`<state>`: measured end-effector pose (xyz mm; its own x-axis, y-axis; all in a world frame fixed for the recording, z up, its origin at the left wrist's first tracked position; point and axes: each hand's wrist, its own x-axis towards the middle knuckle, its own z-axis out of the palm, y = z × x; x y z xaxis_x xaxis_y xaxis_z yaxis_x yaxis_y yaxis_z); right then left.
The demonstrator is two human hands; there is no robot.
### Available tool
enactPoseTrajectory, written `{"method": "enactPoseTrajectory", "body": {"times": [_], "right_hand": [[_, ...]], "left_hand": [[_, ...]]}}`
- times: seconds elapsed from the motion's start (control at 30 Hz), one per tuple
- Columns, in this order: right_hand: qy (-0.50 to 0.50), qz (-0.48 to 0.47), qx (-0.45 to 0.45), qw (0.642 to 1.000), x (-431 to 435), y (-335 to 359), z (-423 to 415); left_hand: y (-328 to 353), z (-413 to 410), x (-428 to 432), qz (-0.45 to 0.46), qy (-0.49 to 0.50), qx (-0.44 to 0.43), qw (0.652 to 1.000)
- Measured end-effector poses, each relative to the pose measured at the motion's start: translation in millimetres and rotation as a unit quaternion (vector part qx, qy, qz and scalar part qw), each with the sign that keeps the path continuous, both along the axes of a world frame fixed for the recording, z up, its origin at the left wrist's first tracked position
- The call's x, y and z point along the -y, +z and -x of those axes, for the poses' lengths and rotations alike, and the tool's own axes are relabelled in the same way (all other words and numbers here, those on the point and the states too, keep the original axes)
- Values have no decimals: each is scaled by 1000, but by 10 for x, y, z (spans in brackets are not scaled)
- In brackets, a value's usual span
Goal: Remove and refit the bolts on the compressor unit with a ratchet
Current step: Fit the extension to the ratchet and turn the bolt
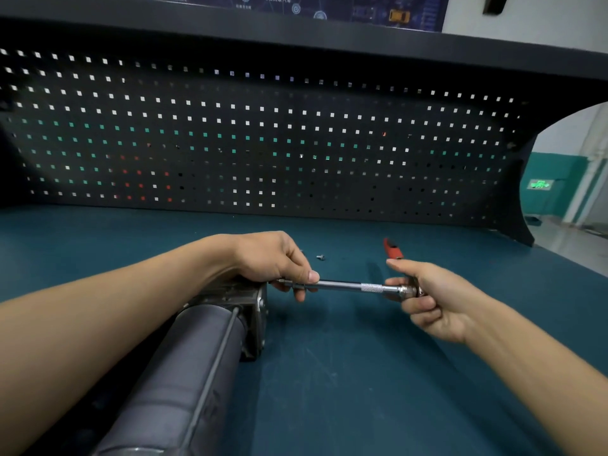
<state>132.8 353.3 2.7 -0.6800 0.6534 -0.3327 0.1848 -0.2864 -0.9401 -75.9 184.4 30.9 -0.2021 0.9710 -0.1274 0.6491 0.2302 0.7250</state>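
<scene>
The grey cylindrical compressor unit [197,366] lies on the teal bench, its metal end plate [260,311] facing right. A chrome ratchet with a long extension bar [348,286] is held level between my hands. My left hand [273,261] pinches the socket end of the bar just above the unit's end plate. My right hand [424,297] grips the ratchet head; its red handle [392,249] sticks up behind my fingers. A small loose bolt [320,257] lies on the mat behind the bar.
A black pegboard [263,143] walls off the back of the bench, with a dark shelf above it. The teal mat [345,373] stretches to the right of the unit. The bench's right edge drops to a floor area.
</scene>
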Motion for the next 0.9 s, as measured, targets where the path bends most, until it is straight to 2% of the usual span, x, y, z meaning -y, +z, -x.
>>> {"method": "enactPoseTrajectory", "body": {"times": [0.07, 0.17, 0.33, 0.53, 0.63, 0.77, 0.9], "right_hand": [[-3, -38, -15, 999, 1, -55, -3], [-10, -151, -60, 987, 10, -114, -2], [-14, -347, -170, 922, -14, -159, -26], [61, -423, -221, 877, -44, -199, -53], [79, -465, -195, 860, -69, -208, -72], [61, -454, -174, 872, -51, -187, -55], [7, -373, -110, 921, 3, -121, -28]], "left_hand": [[-6, 0, 2, 1, 2, 0, 1000], [-11, 4, 21, 3, 8, 2, 1000], [-11, -21, 29, 29, 8, 17, 999], [-7, -30, 40, 31, 5, 37, 999], [-13, -43, 33, 19, 12, 37, 999], [-14, -33, 34, 11, 17, 40, 999], [-20, -28, 29, 8, 14, 42, 999]]}}
